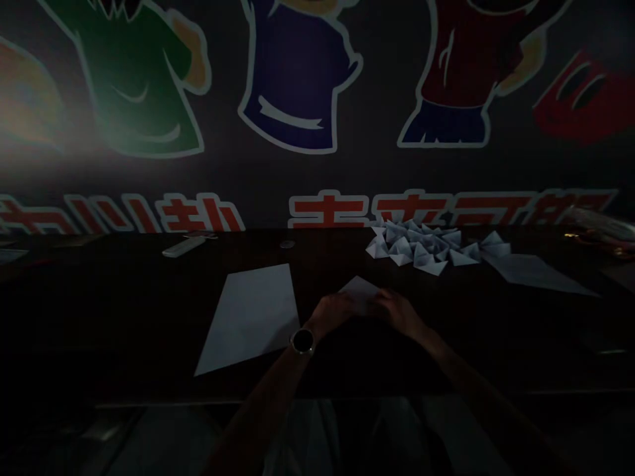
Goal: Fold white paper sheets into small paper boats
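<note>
A piece of white paper [360, 289] folded to a peak lies on the dark table between my hands. My left hand [333, 311], with a round watch on the wrist, grips its left side. From the right, my right hand [397, 309] has its fingers closed on the other side. Dim light hides the fingertips and the paper's lower edge. Left of my left wrist lies a flat white sheet [253, 317]. Beyond my right hand sits a cluster of folded paper boats [421, 243].
Another sheet of paper [538, 272] lies right of the boats. At the back left are a white elongated object [184, 246] and a small round item [287, 244]. A clear plastic-looking thing [602, 225] is at the far right. A cartoon-printed wall [387, 165] stands behind the table.
</note>
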A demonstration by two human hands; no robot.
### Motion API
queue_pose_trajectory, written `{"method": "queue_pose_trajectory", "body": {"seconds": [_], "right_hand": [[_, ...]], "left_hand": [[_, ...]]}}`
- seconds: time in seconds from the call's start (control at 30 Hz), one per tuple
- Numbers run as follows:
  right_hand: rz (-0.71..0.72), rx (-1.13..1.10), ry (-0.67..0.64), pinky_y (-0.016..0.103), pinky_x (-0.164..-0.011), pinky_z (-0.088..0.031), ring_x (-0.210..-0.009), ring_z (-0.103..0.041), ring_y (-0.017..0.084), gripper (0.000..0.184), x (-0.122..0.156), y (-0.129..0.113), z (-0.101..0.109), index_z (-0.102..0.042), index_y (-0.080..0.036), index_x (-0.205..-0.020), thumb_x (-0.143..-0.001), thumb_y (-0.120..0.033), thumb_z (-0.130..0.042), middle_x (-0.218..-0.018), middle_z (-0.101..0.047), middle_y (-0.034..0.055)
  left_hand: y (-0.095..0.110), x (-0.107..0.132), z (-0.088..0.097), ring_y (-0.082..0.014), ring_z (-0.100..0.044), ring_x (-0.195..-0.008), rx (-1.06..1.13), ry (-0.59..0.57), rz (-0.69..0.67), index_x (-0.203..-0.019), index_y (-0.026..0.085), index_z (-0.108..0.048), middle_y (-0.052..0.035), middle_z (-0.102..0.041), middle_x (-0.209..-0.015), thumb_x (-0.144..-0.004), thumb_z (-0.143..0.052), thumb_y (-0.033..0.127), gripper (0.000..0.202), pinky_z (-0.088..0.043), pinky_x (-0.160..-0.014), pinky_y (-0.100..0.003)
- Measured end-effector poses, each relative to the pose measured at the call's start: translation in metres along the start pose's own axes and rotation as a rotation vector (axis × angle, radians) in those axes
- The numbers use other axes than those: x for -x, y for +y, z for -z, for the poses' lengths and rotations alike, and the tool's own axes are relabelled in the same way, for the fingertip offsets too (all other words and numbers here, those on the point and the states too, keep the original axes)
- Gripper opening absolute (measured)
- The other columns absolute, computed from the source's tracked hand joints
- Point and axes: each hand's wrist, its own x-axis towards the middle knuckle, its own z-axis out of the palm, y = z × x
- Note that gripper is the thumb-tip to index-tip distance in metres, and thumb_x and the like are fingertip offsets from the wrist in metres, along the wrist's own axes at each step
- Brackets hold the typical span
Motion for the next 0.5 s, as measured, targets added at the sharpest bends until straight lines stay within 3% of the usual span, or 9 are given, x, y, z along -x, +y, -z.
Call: {"method": "queue_pose_trajectory", "body": {"seconds": [0.13, 0.23, 0.33, 0.5], "right_hand": [[0.001, -0.013, 0.02, 0.038, -0.088, -0.044, -0.1, -0.054, 0.024, 0.036, 0.002, 0.004, -0.001, -0.064, -0.023, -0.107, -0.077, -0.043, -0.062, -0.107, -0.059, 0.0079], [-0.004, -0.026, 0.032, 0.041, -0.091, -0.042, -0.103, -0.053, 0.025, 0.043, 0.003, 0.008, -0.004, -0.063, -0.022, -0.109, -0.073, -0.046, -0.065, -0.112, -0.059, 0.0084], [-0.011, -0.047, 0.024, 0.04, -0.089, -0.042, -0.102, -0.054, 0.024, 0.036, 0.001, 0.012, -0.005, -0.063, -0.024, -0.108, -0.076, -0.039, -0.063, -0.111, -0.06, 0.0074], [-0.015, -0.051, 0.018, 0.038, -0.088, -0.043, -0.098, -0.056, 0.023, 0.026, -0.001, 0.013, -0.005, -0.065, -0.025, -0.104, -0.079, -0.031, -0.06, -0.105, -0.063, 0.0057]], "left_hand": [[0.002, -0.002, 0.0, -0.0194, -0.064, -0.088, -0.062, -0.13, -0.025, -0.097, 0.022, -0.064, -0.0047, -0.065, -0.102, -0.09, -0.047, 0.032, 0.021, -0.051, -0.071, -0.028], [0.002, 0.0, 0.001, -0.0212, -0.059, -0.102, -0.057, -0.093, -0.005, -0.113, 0.023, -0.057, -0.0054, -0.06, -0.116, -0.085, -0.052, 0.046, 0.037, -0.048, -0.084, -0.031], [0.0, 0.001, 0.003, -0.0214, -0.054, -0.109, 0.013, -0.058, 0.004, -0.118, 0.022, -0.054, -0.0045, -0.059, -0.12, -0.077, -0.057, 0.058, 0.055, -0.04, -0.096, -0.033], [-0.005, 0.0, 0.0, -0.021, -0.051, -0.111, 0.066, -0.091, 0.042, -0.117, 0.025, -0.055, -0.0017, -0.059, -0.12, -0.073, -0.059, 0.061, 0.056, -0.036, -0.098, -0.035]]}}
